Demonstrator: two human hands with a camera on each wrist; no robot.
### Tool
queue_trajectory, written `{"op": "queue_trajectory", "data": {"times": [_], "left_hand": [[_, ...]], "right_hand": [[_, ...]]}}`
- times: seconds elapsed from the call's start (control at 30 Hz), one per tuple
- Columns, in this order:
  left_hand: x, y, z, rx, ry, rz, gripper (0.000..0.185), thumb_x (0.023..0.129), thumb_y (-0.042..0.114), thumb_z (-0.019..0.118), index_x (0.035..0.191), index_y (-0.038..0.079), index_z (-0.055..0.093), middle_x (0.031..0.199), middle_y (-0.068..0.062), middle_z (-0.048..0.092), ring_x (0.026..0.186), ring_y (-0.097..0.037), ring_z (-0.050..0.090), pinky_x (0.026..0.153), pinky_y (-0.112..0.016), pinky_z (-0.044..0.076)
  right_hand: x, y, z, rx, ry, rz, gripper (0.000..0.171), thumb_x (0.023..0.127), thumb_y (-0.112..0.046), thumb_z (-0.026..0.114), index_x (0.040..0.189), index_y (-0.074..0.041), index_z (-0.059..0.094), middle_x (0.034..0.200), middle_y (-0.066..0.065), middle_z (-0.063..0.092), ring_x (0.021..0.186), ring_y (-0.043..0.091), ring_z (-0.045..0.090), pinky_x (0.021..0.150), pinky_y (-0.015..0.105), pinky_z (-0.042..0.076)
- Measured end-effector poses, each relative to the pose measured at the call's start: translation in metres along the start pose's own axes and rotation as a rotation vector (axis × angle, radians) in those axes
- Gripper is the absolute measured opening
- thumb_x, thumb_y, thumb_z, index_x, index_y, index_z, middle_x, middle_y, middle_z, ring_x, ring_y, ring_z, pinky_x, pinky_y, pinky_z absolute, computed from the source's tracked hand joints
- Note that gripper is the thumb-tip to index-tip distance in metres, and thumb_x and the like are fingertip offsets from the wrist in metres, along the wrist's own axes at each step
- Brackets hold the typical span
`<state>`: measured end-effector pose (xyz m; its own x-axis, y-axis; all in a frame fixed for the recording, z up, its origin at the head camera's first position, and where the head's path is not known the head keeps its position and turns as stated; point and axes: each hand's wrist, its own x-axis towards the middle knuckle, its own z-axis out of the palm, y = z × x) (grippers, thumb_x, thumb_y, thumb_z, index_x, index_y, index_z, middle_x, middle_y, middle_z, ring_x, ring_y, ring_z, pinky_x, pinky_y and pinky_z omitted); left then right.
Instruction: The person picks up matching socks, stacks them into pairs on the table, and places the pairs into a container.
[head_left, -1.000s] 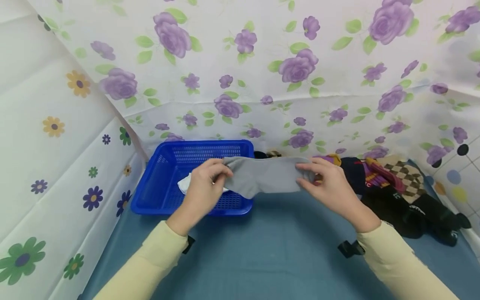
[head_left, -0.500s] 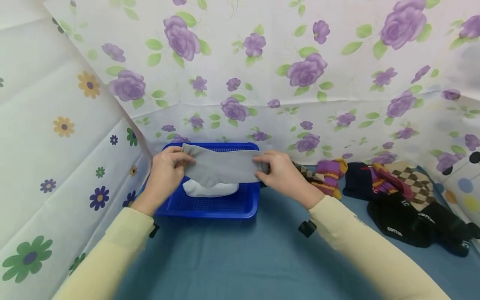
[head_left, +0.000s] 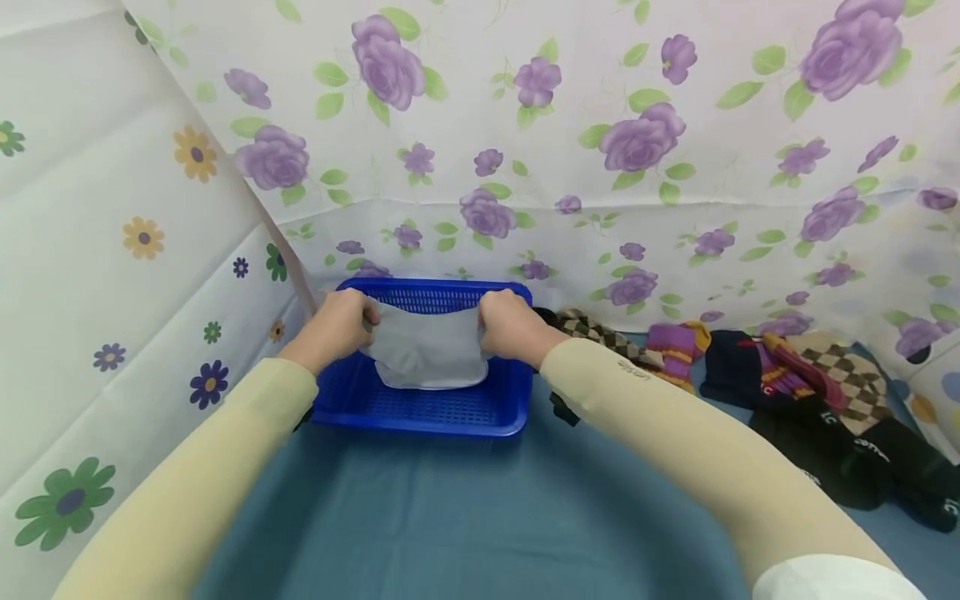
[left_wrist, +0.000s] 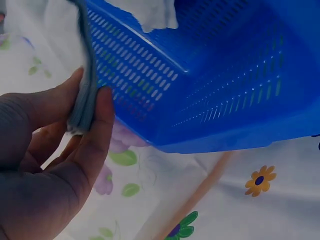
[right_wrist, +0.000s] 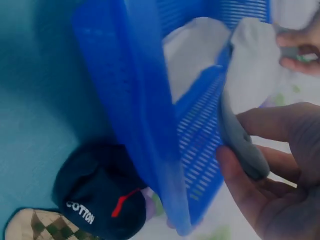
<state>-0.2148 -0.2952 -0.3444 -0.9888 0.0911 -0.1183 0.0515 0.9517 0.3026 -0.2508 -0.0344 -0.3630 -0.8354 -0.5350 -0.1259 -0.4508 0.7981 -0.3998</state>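
Note:
Both hands pinch a grey sock [head_left: 427, 335], one at each end, and hold it stretched sideways over a blue plastic basket [head_left: 420, 429]. My left hand [head_left: 339, 327] has its end between thumb and fingers; the left wrist view shows the cloth edge [left_wrist: 86, 95] there, folded in layers. At the other end, the thumb and fingers of my right hand [head_left: 512, 323] pinch the cloth, as the right wrist view shows. Below the grey sock a white sock [right_wrist: 197, 47] lies in the basket, partly covered in the head view.
Right of the basket lies a row of socks: checkered ones [head_left: 600, 335], purple-and-orange striped ones [head_left: 671, 346] and black ones [head_left: 825, 467] with white lettering. A dark sock marked COTTON [right_wrist: 102, 192] sits close to the basket's side. Flowered sheeting [head_left: 450, 167] hangs behind.
Both hands have carried the grey sock left and lowered it from in front of the basket's right side to over the basket. The span between the hands has narrowed.

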Motion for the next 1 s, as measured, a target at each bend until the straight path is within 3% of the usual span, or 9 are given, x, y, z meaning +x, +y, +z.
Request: {"op": "queue_trajectory", "data": {"times": [0.07, 0.2, 0.43, 0.6, 0.73, 0.87, 1.0], "left_hand": [[0.008, -0.001, 0.001, 0.039, -0.031, -0.002, 0.024, 0.073, -0.005, 0.063, 0.094, 0.004, 0.07, 0.102, -0.016, 0.067, 0.09, -0.03, 0.063, 0.073, -0.039, 0.053], [0.019, -0.003, 0.009, 0.087, -0.071, -0.036, 0.02, 0.071, -0.004, 0.065, 0.089, 0.004, 0.07, 0.096, -0.014, 0.067, 0.088, -0.03, 0.063, 0.073, -0.04, 0.053], [0.028, -0.007, 0.025, 0.129, -0.202, -0.065, 0.007, 0.07, -0.001, 0.068, 0.072, 0.005, 0.065, 0.076, -0.008, 0.065, 0.068, -0.021, 0.057, 0.058, -0.031, 0.05], [0.029, -0.012, 0.03, 0.15, -0.295, -0.072, 0.008, 0.072, -0.002, 0.068, 0.073, 0.005, 0.066, 0.076, -0.007, 0.066, 0.068, -0.02, 0.058, 0.057, -0.029, 0.05], [0.032, -0.016, 0.035, 0.147, -0.302, -0.057, 0.01, 0.074, -0.004, 0.064, 0.071, 0.006, 0.064, 0.073, -0.006, 0.064, 0.065, -0.018, 0.055, 0.054, -0.027, 0.047], [0.033, -0.02, 0.04, 0.135, -0.308, -0.049, 0.028, 0.073, -0.007, 0.059, 0.056, 0.012, 0.049, 0.058, 0.0, 0.047, 0.055, -0.015, 0.04, 0.047, -0.025, 0.036], [0.031, -0.023, 0.043, 0.134, -0.329, -0.059, 0.033, 0.072, -0.009, 0.057, 0.055, 0.014, 0.042, 0.057, 0.002, 0.04, 0.054, -0.014, 0.035, 0.047, -0.025, 0.032]], "right_hand": [[0.006, -0.004, 0.004, -0.066, -0.07, -0.007, 0.016, 0.073, -0.005, 0.065, 0.067, -0.011, 0.052, 0.065, 0.001, 0.053, 0.056, 0.013, 0.044, 0.048, 0.025, 0.039], [0.011, -0.004, 0.015, -0.139, -0.174, -0.025, 0.008, 0.078, -0.011, 0.066, 0.081, -0.011, 0.058, 0.077, 0.001, 0.06, 0.066, 0.014, 0.053, 0.054, 0.026, 0.045], [0.013, 0.001, 0.026, -0.177, -0.237, -0.005, 0.015, 0.08, -0.017, 0.071, 0.092, -0.011, 0.063, 0.088, 0.003, 0.065, 0.075, 0.015, 0.057, 0.066, 0.029, 0.049], [0.017, 0.002, 0.034, -0.226, -0.291, -0.035, 0.026, 0.08, -0.025, 0.073, 0.101, -0.013, 0.064, 0.097, 0.001, 0.066, 0.082, 0.012, 0.061, 0.076, 0.031, 0.053], [0.02, 0.004, 0.036, -0.259, -0.317, -0.025, 0.035, 0.079, -0.032, 0.074, 0.108, -0.015, 0.066, 0.103, 0.0, 0.067, 0.089, 0.013, 0.062, 0.084, 0.034, 0.052], [0.021, 0.006, 0.038, -0.287, -0.339, -0.017, 0.041, 0.078, -0.036, 0.074, 0.114, -0.018, 0.066, 0.109, -0.001, 0.067, 0.097, 0.014, 0.062, 0.089, 0.036, 0.05], [0.022, 0.006, 0.041, -0.284, -0.35, -0.012, 0.043, 0.08, -0.035, 0.073, 0.118, -0.018, 0.064, 0.113, 0.0, 0.066, 0.1, 0.015, 0.062, 0.092, 0.037, 0.05]]}}
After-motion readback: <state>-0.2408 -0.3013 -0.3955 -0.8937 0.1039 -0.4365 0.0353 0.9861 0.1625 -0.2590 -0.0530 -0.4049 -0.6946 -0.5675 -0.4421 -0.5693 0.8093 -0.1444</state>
